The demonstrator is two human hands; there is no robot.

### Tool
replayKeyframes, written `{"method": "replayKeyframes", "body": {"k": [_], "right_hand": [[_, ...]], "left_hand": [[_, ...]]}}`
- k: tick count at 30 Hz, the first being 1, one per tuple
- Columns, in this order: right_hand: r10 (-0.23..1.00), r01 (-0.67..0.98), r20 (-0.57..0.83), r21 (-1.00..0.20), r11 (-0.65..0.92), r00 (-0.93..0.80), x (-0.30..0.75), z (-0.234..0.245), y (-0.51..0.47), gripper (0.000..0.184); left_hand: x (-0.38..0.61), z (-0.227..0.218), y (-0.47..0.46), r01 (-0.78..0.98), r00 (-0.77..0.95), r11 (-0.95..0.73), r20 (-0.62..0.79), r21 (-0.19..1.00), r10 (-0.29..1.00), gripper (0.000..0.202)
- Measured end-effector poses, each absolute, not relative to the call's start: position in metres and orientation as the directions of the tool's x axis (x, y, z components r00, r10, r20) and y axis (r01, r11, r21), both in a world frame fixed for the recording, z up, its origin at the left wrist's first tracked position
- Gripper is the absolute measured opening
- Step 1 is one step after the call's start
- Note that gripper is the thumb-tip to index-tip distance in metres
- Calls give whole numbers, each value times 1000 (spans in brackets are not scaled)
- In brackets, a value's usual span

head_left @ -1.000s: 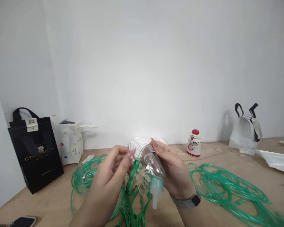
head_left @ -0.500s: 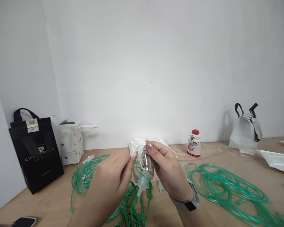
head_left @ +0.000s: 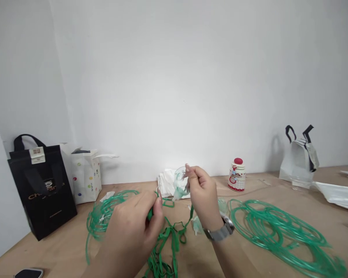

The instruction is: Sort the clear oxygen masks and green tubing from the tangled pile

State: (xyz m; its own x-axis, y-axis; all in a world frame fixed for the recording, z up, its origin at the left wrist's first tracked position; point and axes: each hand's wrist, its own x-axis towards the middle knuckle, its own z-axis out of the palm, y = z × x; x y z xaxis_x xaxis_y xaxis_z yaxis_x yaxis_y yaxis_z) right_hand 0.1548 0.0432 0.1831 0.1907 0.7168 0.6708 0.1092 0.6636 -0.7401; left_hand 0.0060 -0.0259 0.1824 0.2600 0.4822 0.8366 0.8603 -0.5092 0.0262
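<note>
My right hand (head_left: 202, 191) pinches the rim of a clear face mask (head_left: 179, 183) with a pale green fitting, lifted above the table. A green strap (head_left: 190, 214) hangs below that hand. My left hand (head_left: 137, 222) is closed to the left and lower, its thumb pressed against the curled fingers. Green strap (head_left: 150, 213) shows in its grip, partly hidden by the fingers. Between my wrists lies a tangled bunch of green elastic straps (head_left: 164, 255). A pale green and clear mask part (head_left: 196, 225) rests just left of my right wrist.
Coiled green tubing (head_left: 272, 227) spreads at the right, another coil (head_left: 104, 212) at the left. White sheets (head_left: 166, 181) lie by the wall. A black bag (head_left: 43, 193), a dotted white bag (head_left: 86, 175), a red-lidded jar (head_left: 237, 175) and a clear bag (head_left: 297, 162) stand around.
My right hand has carried the mask slightly up and away from my left hand, turning it. My left hand now has green strap at its fingers instead of being at the mask's rim.
</note>
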Motion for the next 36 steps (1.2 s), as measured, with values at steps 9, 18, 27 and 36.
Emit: {"method": "replayKeyframes", "body": {"k": [9,18,27,36], "right_hand": [[775,-246,628,-743,623,67,178,192,52,35],[716,-276,657,-752,599,-237,163,195,24,32],[608,128,794,-603,787,5,149,191,18,17],[599,230,786,-560,796,-156,139,184,10,21]], "left_hand": [[-10,182,-3,953,62,-210,539,217,840,38],[-3,187,-7,518,169,-532,530,669,831,22],[13,188,-18,577,-96,-513,676,635,730,20],[12,181,-17,758,52,-586,869,286,492,11]]}}
